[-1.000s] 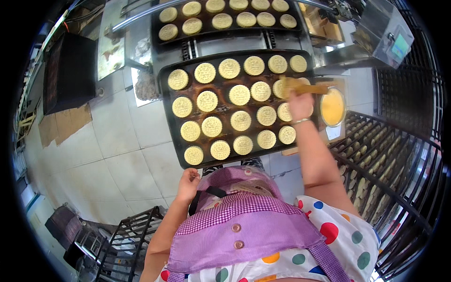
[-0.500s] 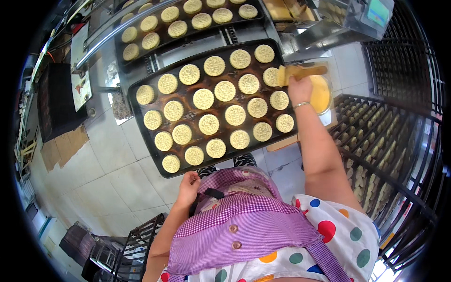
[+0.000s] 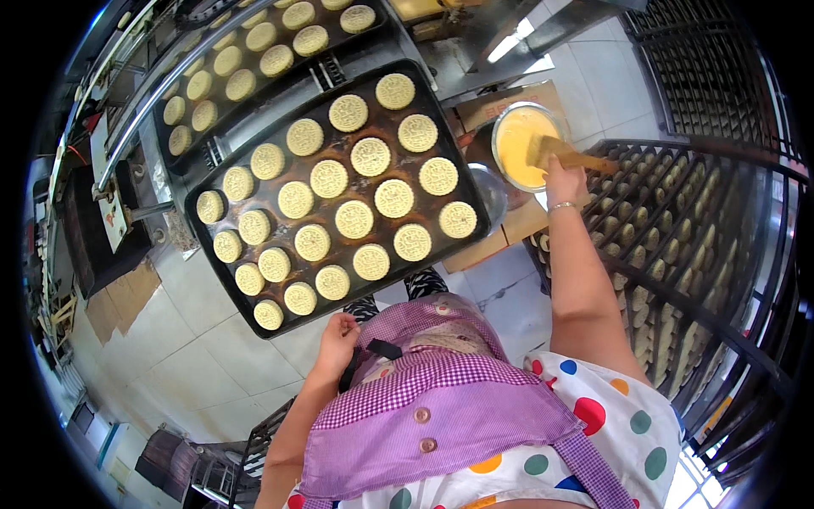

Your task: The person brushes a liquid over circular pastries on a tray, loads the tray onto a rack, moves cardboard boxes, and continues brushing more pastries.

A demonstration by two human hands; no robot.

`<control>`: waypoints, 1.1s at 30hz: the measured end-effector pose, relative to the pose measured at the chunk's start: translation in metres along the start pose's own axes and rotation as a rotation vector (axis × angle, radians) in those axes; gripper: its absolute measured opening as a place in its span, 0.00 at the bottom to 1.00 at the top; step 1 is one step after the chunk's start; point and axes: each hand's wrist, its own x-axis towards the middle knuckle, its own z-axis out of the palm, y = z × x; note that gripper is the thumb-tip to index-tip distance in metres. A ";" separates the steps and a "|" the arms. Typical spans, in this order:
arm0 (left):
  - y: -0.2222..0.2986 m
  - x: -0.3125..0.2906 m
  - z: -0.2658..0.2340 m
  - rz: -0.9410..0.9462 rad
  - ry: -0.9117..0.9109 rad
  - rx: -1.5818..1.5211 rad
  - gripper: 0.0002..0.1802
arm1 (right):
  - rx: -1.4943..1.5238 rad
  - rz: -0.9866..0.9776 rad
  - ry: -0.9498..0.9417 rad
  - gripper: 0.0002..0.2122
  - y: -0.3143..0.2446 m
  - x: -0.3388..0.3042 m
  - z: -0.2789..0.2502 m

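My right hand is closed around the wooden handle of a flat pastry brush. The blurred bristles are over a round bowl of yellow liquid that looks like egg wash; I cannot tell how deep they dip. Left of the bowl, a black baking tray carries rows of round, pale yellow pastries with stamped patterned tops. Near the tray's front edge my left hand hangs before the apron, its fingers curled together with nothing visible in them.
A second tray of pastries lies beyond the first, behind a metal rail. On the right stands a black rack stacked with more pastries. Cardboard lies under the bowl's side. Pale floor tiles show at left.
My right hand has taken the brush from the tray's right edge to the bowl. The trays now appear further left in the picture. My left hand has stayed in place.
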 end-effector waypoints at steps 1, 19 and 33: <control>0.001 0.000 0.007 0.037 -0.009 0.001 0.15 | -0.105 -0.041 0.017 0.17 0.016 0.008 -0.015; 0.018 -0.015 0.046 0.028 -0.011 -0.089 0.16 | 0.313 0.161 0.077 0.18 0.060 -0.018 -0.008; -0.029 -0.048 -0.017 0.115 0.079 -0.082 0.15 | 0.039 0.045 -0.275 0.23 -0.028 -0.104 -0.045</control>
